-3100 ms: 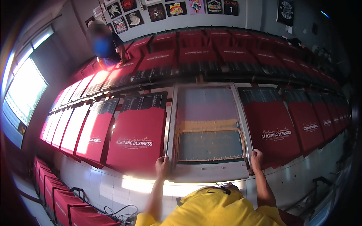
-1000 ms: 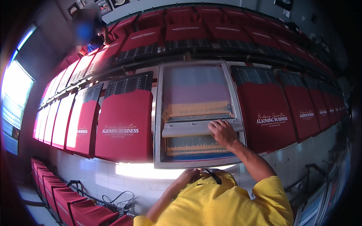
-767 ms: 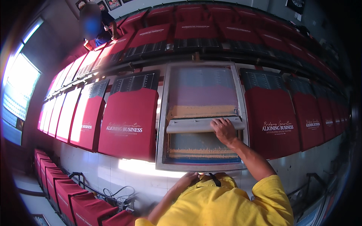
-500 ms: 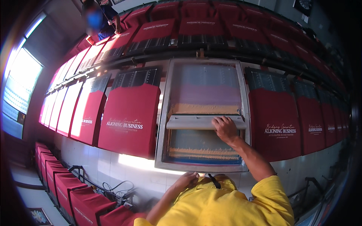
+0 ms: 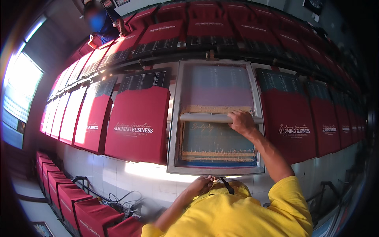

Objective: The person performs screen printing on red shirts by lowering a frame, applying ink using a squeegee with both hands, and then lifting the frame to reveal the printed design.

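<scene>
A screen-printing frame (image 5: 172,134) with a grey rim lies in front of me. Across its mesh rests a long grey squeegee (image 5: 207,118), and my right hand (image 5: 241,121) is closed around it right of its middle. A ridge of orange-gold ink (image 5: 213,109) lies along the far side of the squeegee. Faint script lettering shows in the mesh on the near side, where more ink (image 5: 217,156) forms streaks close to the rim. My left hand (image 5: 201,185) stays near my waist, just off the frame's near edge, its fingers curled; what they may hold is hidden.
Red shirts with white print (image 5: 136,122) are stretched on boards left and right of the frame. More red shirts (image 5: 211,27) fill a row beyond a dark rail (image 5: 158,59). A person (image 5: 104,23) stands at the far left. Covered boards (image 5: 90,217) and cables (image 5: 126,199) are at lower left.
My right hand has moved the squeegee away from me across the mesh and its tilt has changed. Lettering now shows on the near side. My left hand remains near my waist.
</scene>
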The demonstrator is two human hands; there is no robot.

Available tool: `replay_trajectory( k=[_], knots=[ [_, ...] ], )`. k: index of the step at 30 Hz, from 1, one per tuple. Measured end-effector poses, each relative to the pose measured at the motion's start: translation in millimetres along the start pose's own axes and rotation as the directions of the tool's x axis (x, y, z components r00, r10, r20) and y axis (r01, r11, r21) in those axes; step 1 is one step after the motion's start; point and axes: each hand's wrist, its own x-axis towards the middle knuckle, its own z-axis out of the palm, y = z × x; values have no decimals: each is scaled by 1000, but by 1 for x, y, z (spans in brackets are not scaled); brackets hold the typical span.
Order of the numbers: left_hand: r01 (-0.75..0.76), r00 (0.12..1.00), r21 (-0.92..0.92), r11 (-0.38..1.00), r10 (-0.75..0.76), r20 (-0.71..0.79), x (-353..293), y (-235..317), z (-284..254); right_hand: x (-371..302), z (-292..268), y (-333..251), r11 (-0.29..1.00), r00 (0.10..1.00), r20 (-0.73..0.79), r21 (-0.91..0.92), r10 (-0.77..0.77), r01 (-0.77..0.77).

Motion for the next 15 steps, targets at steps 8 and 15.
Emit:
replay_trajectory(
  k=[8, 15],
  knots=[
    [8, 997, -20, 1000, -6, 82, 0, 7, -4, 46, -28, 37, 875, 835, 531, 327, 143, -358],
    [-26, 997, 76, 997, 21, 72, 5, -4, -14, -76, -24, -58, 995, 961, 266, 52, 69, -86]
  ],
)
